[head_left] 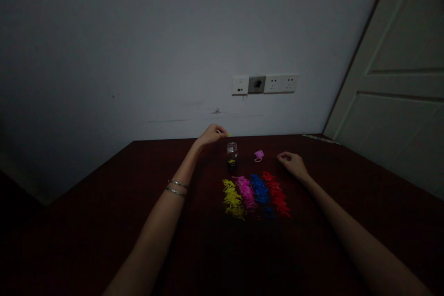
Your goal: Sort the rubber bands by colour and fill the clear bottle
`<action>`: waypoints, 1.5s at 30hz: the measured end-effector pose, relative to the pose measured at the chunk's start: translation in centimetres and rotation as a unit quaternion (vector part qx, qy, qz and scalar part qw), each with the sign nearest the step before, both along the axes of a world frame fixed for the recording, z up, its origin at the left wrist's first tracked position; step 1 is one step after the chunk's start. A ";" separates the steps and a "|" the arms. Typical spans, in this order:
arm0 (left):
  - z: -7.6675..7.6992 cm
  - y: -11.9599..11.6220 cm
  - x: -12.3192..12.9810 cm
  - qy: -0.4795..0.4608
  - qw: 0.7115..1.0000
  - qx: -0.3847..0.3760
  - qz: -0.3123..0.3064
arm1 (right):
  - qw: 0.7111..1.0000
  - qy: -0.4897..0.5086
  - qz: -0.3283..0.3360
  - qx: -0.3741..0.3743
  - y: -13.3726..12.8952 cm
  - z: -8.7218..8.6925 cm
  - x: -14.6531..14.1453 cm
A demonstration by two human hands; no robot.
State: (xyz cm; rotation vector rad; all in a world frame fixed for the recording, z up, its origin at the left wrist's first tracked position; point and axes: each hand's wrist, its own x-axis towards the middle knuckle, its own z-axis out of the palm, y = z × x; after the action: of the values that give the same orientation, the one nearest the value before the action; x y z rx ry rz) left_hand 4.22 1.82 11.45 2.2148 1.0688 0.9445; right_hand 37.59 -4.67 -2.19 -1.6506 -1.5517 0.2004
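Note:
My left hand (pixel 212 134) is raised just behind and left of a clear jar (pixel 232 149), its fingertips pinching a small yellow strand (pixel 229 135). More yellow bits show low inside the open-topped jar, which stands upright. My right hand (pixel 292 163) rests on the table with fingers curled in, and nothing shows in them. To its left lies a pink-purple lid with a loop (pixel 259 154). In front are piles of thin strands: yellow (pixel 233 200), pink (pixel 246 192), blue (pixel 260 188) and red (pixel 276 194), side by side.
The dark red-brown table (pixel 204 245) meets a pale wall (pixel 156 55) at its far edge. Sockets and a switch (pixel 265 84) are on that wall. A white panelled door (pixel 398 92) stands at the right. The light is dim.

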 end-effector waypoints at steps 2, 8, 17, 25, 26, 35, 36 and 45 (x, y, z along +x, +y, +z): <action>1.0 -1.3 0.1 0.023 0.999 0.022 -0.009 | 1.000 -0.001 -0.004 -0.002 -0.1 0.2 -0.1; 1.3 -3.0 1.2 0.097 0.993 0.034 -0.050 | 1.000 -0.003 -0.003 -0.008 -0.3 0.4 -0.3; 0.8 -3.1 1.4 0.113 0.992 0.031 -0.039 | 1.000 -0.004 -0.008 -0.013 -0.1 0.2 -0.1; 0.4 -2.9 1.2 0.091 0.994 -0.002 -0.060 | 1.000 0.001 -0.002 -0.010 -0.2 0.1 -0.1; 0.4 -2.9 1.1 0.087 0.994 -0.005 -0.063 | 1.000 0.000 -0.002 -0.007 -0.2 0.1 -0.1; -1.7 -0.6 -1.0 -0.042 0.999 0.015 0.017 | 1.000 -0.002 -0.001 0.022 -0.4 0.2 -0.2; -2.4 -0.2 -1.4 -0.056 0.998 0.005 0.033 | 1.000 0.005 -0.002 0.021 -0.4 0.2 -0.3; -8.8 1.9 -4.1 -0.165 0.964 -0.175 0.110 | 0.995 0.024 0.094 0.027 -1.9 4.9 -4.8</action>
State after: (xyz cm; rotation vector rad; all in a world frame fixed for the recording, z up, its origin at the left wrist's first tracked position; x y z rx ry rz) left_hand 0.12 3.73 2.67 1.6119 1.2271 1.0759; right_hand 32.78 -6.57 2.68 -1.4477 -1.6622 0.2929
